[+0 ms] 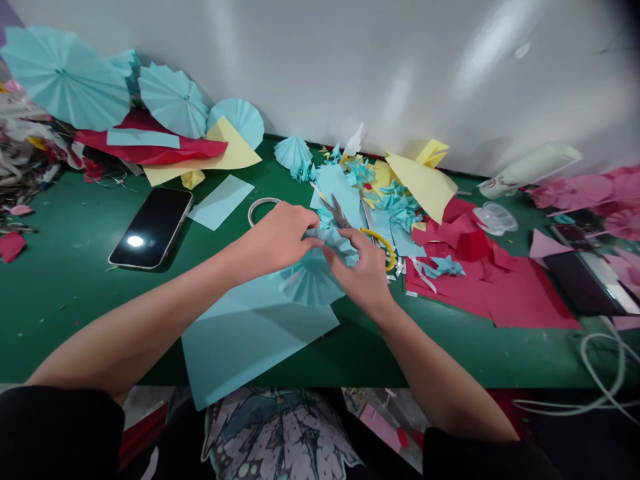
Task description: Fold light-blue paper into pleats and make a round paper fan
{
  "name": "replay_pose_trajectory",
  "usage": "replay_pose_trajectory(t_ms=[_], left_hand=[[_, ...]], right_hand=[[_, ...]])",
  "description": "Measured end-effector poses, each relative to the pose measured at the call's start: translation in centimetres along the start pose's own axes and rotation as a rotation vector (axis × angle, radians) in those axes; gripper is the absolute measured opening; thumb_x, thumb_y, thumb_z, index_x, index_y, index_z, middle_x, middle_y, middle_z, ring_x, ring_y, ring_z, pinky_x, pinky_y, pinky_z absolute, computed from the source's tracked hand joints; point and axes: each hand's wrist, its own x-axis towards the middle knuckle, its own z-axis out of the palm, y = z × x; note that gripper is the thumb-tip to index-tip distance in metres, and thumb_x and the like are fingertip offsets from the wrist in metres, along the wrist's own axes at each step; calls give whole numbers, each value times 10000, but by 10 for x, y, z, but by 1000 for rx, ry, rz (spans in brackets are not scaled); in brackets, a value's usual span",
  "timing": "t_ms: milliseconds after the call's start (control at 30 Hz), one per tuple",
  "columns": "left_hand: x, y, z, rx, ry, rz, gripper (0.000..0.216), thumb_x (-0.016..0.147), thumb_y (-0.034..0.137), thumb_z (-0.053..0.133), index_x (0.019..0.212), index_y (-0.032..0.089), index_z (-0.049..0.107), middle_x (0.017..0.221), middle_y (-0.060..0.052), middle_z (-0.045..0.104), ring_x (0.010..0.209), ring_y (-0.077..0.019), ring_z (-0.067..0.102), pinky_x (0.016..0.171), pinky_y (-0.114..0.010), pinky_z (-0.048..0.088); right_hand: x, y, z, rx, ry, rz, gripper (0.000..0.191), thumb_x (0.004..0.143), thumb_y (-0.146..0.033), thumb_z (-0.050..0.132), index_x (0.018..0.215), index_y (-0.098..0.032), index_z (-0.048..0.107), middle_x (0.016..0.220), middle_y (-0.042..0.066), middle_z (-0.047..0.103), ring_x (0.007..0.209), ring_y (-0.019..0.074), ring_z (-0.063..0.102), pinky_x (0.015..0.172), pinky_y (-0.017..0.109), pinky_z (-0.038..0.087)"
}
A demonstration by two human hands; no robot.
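A pleated light-blue paper fan (311, 279) is between my two hands above the middle of the table. My left hand (287, 227) has its fingers closed on the fan's upper left edge. On the other side, my right hand (364, 270) pinches the upper right edge between thumb and fingers. Beneath the fan lies a flat light-blue sheet (250, 340), one corner reaching past the table's front edge. Scissors with yellow handles (383, 245) lie just beyond my right hand, partly hidden by it. A roll of tape (260, 208) rests behind my left wrist.
A phone (151, 228) lies to the left. Blue pleated paper rosettes (67, 80) lean against the wall. Cut blue paper pieces (397, 207) and red sheets (460, 287) cover the right side. A dark device (593, 283) with a white cable (590, 360) is at far right.
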Motion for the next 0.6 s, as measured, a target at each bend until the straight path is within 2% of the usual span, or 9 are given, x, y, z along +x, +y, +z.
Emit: replay_pose_trajectory(t_ms=[100, 233, 333, 433, 600], left_hand=[[0, -2, -1, -36, -1, 27, 210, 780, 319, 553, 639, 165, 531, 577, 4, 511, 553, -126, 465, 512, -248, 293], [-1, -6, -1, -72, -24, 73, 122, 731, 290, 565, 722, 170, 549, 653, -2, 557, 592, -133, 498, 522, -241, 310], [-1, -7, 1, -82, -1, 102, 47, 714, 220, 531, 724, 176, 546, 634, 4, 551, 590, -132, 497, 527, -240, 319], [-2, -6, 3, -97, 19, 94, 60, 694, 178, 510, 732, 175, 557, 588, 13, 527, 548, -125, 482, 504, -237, 311], [-4, -3, 4, -100, 25, 32, 141, 681, 174, 504, 799, 169, 581, 593, 7, 541, 477, -108, 452, 453, -233, 283]], right_hand=[[2, 0, -2, 63, -114, 117, 183, 690, -309, 596, 819, -178, 601, 694, 16, 631, 597, 151, 560, 539, 266, 415], [4, -2, -4, 109, -140, 168, 106, 695, -286, 580, 720, -183, 577, 642, -8, 595, 583, 131, 535, 549, 250, 407], [5, -6, -6, 166, -130, 164, 44, 687, -228, 564, 700, -186, 565, 626, -26, 585, 579, 118, 533, 559, 238, 412], [4, -7, -7, 201, -125, 149, 52, 664, -208, 569, 711, -187, 562, 647, -19, 594, 610, 131, 555, 577, 250, 430], [3, -5, -5, 185, -74, 71, 68, 648, -215, 589, 706, -191, 564, 867, 49, 639, 803, 186, 601, 741, 335, 469]])
